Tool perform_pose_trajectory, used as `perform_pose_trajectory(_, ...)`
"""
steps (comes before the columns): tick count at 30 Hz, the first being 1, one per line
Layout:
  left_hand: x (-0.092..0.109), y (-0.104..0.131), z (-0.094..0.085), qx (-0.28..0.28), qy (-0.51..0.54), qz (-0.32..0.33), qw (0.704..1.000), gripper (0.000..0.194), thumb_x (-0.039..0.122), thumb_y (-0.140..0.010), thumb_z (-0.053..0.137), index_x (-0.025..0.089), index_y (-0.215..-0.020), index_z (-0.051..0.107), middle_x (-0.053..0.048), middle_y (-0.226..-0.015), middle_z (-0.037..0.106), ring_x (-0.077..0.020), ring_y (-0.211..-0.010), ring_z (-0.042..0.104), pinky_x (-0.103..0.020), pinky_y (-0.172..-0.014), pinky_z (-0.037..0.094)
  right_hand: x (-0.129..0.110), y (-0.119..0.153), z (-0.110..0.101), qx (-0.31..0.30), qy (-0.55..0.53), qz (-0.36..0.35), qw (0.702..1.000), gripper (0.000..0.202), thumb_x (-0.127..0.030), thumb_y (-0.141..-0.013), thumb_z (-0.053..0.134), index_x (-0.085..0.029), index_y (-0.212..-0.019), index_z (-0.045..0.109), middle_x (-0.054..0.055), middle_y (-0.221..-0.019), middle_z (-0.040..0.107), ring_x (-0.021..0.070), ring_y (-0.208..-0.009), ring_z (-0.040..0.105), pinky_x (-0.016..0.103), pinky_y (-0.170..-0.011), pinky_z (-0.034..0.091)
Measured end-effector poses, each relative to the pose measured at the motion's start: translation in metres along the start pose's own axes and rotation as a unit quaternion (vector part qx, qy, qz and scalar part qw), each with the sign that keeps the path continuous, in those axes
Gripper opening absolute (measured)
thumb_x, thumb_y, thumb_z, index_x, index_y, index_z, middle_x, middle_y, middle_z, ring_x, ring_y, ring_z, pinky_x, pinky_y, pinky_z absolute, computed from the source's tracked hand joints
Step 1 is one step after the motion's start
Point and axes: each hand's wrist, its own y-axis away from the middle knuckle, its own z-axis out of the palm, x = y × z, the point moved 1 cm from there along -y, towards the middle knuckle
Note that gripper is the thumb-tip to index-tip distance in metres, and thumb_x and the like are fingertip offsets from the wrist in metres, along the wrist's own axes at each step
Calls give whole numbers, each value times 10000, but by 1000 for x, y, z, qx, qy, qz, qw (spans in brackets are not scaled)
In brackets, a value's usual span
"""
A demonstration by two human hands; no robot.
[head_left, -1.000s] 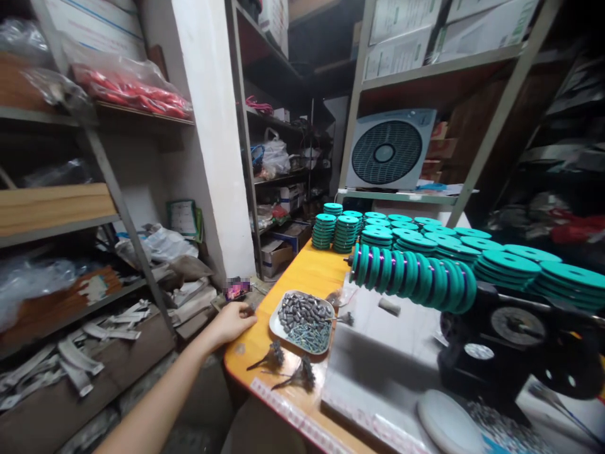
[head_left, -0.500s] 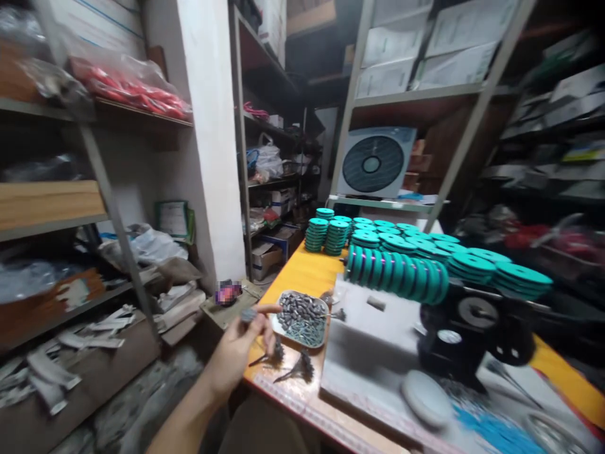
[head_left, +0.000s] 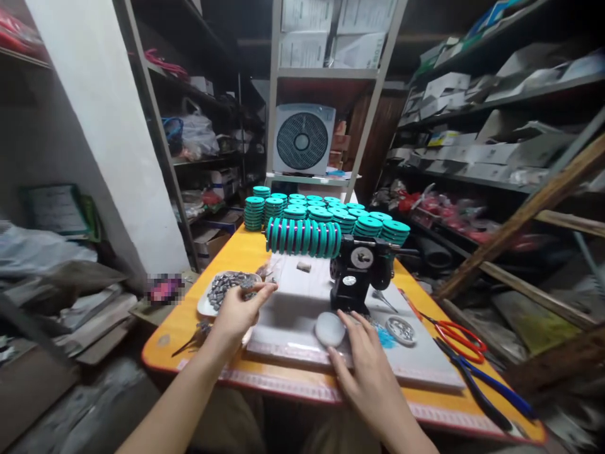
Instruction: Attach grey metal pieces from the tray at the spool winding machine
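My left hand [head_left: 237,313] hovers over the near edge of a metal tray [head_left: 204,307] heaped with small grey pieces [head_left: 225,285], and it pinches one small grey piece between thumb and forefinger. My right hand [head_left: 367,367] lies with spread fingers on the white mat [head_left: 293,318], its fingertips beside a white oval pad [head_left: 329,329]. Just behind stands a black hand-crank winder [head_left: 359,274]. A row of teal spools [head_left: 302,236] sits on its spindle.
Stacks of teal spools [head_left: 331,211] fill the far end of the orange table [head_left: 236,252]. Red-handled scissors [head_left: 460,337], blue-handled pliers [head_left: 491,384] and a small round tin [head_left: 401,329] lie at the right. A box fan [head_left: 302,140] and cluttered shelves surround the table.
The view has swung right to face the table. My left hand has come from the table's left edge to the tray with a grey piece in it. My right hand has come into view.
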Motion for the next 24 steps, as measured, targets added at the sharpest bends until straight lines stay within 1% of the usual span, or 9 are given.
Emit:
perform_pose_trajectory(4, -21, 26, -3, -25, 41, -58, 997, 1247, 968, -472, 280, 227, -1476, 270, 98, -564, 353, 171, -399, 55, -20, -437, 77, -5, -6, 7, -4, -31, -3, 1000, 487, -330, -950, 477, -168, -1392, 354, 93, -1295, 535, 221, -1325, 368, 400, -1033, 477)
perform_pose_trajectory(6, -39, 41, -5, -38, 69, -82, 994, 1190, 946, -495, 301, 256, -1464, 273, 133, -798, 498, 182, -409, 65, -31, -437, 84, -7, -7, 2, 1, -47, -6, 999, 511, -331, -950, 478, -163, -1413, 342, 104, -1296, 522, 231, -1320, 370, 420, -1042, 458)
perform_pose_trajectory(8, -61, 57, -7, -42, 91, -109, 989, 1117, 915, -535, 306, 294, -1462, 251, 122, -1029, 503, 184, -414, 79, -50, -439, 75, -7, -6, -7, 15, -61, -1, 998, 508, -317, -955, 467, -147, -1418, 347, 127, -1324, 485, 241, -1314, 376, 436, -1048, 428)
perform_pose_trajectory(10, -83, 74, -7, -54, 164, -172, 970, 1087, 851, -568, 356, 297, -1489, 197, 128, -1011, 500, 175, -414, 57, -83, -447, -23, -8, -3, -20, 36, -76, 8, 996, 491, -306, -956, 469, -129, -1405, 377, 140, -1335, 464, 242, -1305, 391, 420, -1051, 396)
perform_pose_trajectory(13, -102, 98, 1, -65, 388, -318, 863, 1007, 683, -610, 466, 316, -1495, 157, 145, -831, 498, 175, -512, -205, -140, -695, -392, -13, 4, -36, 53, -96, -3, 994, 491, -301, -946, 499, -122, -1396, 416, 128, -1318, 478, 229, -1298, 407, 356, -1073, 343)
perform_pose_trajectory(15, -98, 110, 12, -33, 472, -372, 798, 877, 597, -667, 458, 353, -1463, 183, 142, -781, 486, 160, -695, -342, -97, -883, -460, -20, 9, -42, 41, -113, -9, 993, 500, -283, -941, 514, -117, -1403, 418, 122, -1312, 483, 219, -1305, 403, 324, -1093, 320)
perform_pose_trajectory(19, -79, 124, 33, 79, 496, -393, 770, 745, 546, -737, 376, 320, -1435, 248, 117, -717, 467, 159, -829, -377, -30, -926, -470, -36, 14, -45, 20, -143, -36, 989, 519, -230, -924, 544, -87, -1406, 418, 134, -1286, 492, 217, -1300, 400, 316, -1109, 303)
perform_pose_trajectory(22, -85, 129, 41, 52, 501, -401, 765, 770, 529, -779, 306, 294, -1494, 145, 114, -719, 472, 154, -785, -387, -47, -925, -465, -47, 16, -45, 23, -161, -73, 984, 515, -173, -908, 550, -61, -1396, 429, 146, -1298, 486, 223, -1305, 399, 323, -1111, 297)
perform_pose_trajectory(24, -100, 131, 41, -16, 470, -385, 794, 818, 552, -788, 280, 247, -1525, 96, 115, -748, 487, 159, -608, -321, -82, -795, -441, -54, 17, -45, 24, -184, -123, 975, 487, -108, -894, 534, -50, -1370, 452, 145, -1323, 480, 228, -1318, 392, 321, -1105, 303)
